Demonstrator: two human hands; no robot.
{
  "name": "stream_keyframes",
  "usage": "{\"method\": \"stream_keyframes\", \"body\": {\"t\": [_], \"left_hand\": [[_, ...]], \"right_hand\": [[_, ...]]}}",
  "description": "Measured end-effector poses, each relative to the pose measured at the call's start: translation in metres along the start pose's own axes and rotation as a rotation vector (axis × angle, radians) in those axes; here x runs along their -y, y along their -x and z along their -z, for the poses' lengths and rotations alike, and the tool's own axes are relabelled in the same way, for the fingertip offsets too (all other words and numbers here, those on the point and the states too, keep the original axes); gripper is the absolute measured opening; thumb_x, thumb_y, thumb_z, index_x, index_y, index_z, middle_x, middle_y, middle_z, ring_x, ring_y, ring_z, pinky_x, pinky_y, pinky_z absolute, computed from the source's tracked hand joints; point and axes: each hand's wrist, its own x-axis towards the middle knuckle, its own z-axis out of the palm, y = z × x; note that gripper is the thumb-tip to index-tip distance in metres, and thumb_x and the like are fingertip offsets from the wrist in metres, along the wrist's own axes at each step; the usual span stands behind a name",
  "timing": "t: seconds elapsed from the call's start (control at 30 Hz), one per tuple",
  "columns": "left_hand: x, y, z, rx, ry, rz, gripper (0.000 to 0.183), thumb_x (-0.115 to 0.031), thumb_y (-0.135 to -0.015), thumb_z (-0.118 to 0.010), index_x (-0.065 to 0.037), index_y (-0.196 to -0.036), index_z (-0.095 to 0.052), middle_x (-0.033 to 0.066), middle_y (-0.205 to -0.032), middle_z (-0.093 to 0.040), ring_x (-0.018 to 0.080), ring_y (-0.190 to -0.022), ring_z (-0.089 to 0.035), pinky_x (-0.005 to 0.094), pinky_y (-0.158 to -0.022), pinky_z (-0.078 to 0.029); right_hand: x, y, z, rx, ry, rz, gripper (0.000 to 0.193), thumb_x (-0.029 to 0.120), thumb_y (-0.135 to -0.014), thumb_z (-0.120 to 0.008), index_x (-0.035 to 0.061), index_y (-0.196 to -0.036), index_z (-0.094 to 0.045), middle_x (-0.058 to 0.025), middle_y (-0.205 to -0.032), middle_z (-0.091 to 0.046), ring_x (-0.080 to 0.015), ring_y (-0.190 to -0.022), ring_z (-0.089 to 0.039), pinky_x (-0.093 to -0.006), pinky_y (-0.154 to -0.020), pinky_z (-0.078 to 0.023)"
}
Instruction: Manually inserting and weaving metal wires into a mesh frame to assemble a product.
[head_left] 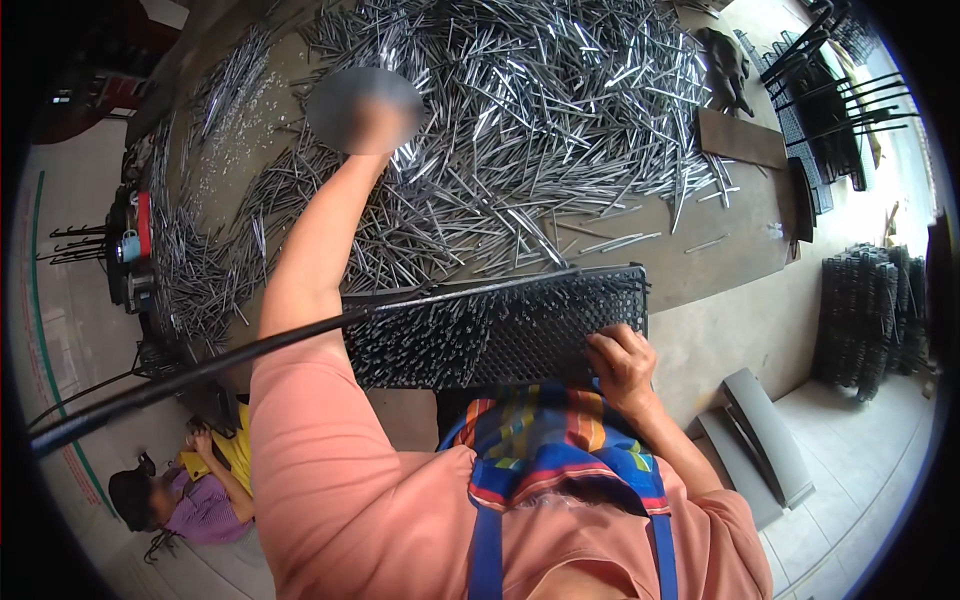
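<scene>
The left arm stretches far forward over the surface [735, 240], its elbow only slightly bent, and the forearm [325, 225] slants up and a little to the right. The left hand [378, 125] is at the pile of thin metal rods [540, 110], over its left part. A blur covers most of this hand, so I cannot tell whether it is open or closed, or what it grips.

The right arm is folded close to the body, the elbow out to the side and the forearm angled forward and inward. The right hand [624, 362] is at the right end of the black rack [545, 340], back upward, fingers curled in; whether they grip anything I cannot tell.

The rack lies between the body and the pile, at the near edge of the surface. Many rods stand in its left part, packed close, while holes show bare toward the right. A dark bar [200, 368] runs from the lower left, across the left arm. Under the rack's near edge is a striped apron [575, 425].
</scene>
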Motion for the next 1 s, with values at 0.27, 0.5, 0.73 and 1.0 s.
{"method": "stream_keyframes", "body": {"t": [0.27, 0.5, 0.73, 1.0], "left_hand": [[0.026, 0.024, 0.077, -0.296, 0.894, 0.057, 0.035, 0.002, -0.067, -0.071, 0.000, -0.088, -0.044, 0.0123, -0.083, -0.058, 0.0228, -0.064, -0.056, 0.0387, -0.060, -0.050], [-0.038, 0.098, 0.149, -0.045, 1.633, -0.062, 0.015, 0.009, -0.075, -0.060, 0.011, -0.083, -0.047, 0.0223, -0.078, -0.063, 0.0318, -0.065, -0.066, 0.0435, -0.058, -0.059], [-0.066, 0.165, 0.139, -0.121, 1.433, -0.437, 0.020, 0.001, -0.073, -0.073, 0.001, -0.090, -0.063, 0.0071, -0.086, -0.067, 0.0158, -0.071, -0.065, 0.0294, -0.070, -0.054], [-0.071, 0.163, 0.119, 0.231, 1.212, -0.070, 0.013, -0.002, -0.072, -0.075, 0.002, -0.083, -0.071, 0.0069, -0.079, -0.070, 0.0141, -0.067, -0.065, 0.0278, -0.067, -0.052]], "right_hand": [[0.008, -0.046, 0.028, -0.125, -0.397, -0.113, 0.011, -0.002, -0.075, -0.069, -0.0008, -0.086, -0.067, -0.0076, -0.071, -0.062, -0.0143, -0.061, -0.058, -0.0268, -0.055, -0.045], [0.060, -0.227, -0.041, -0.152, -1.076, -0.443, 0.049, 0.042, -0.096, -0.054, -0.0020, -0.115, -0.063, -0.0096, -0.097, -0.068, -0.0179, -0.085, -0.063, -0.0307, -0.082, -0.048], [0.150, -0.304, -0.106, -0.308, -1.703, -0.696, 0.048, 0.046, -0.098, -0.046, 0.0011, -0.104, -0.061, -0.0133, -0.095, -0.065, -0.0245, -0.083, -0.063, -0.0406, -0.078, -0.051], [0.082, -0.292, -0.139, -0.207, -0.831, -0.564, 0.045, 0.037, -0.098, -0.047, -0.0028, -0.085, -0.064, -0.0085, -0.073, -0.062, -0.0195, -0.061, -0.057, -0.0346, -0.059, -0.048]]}}
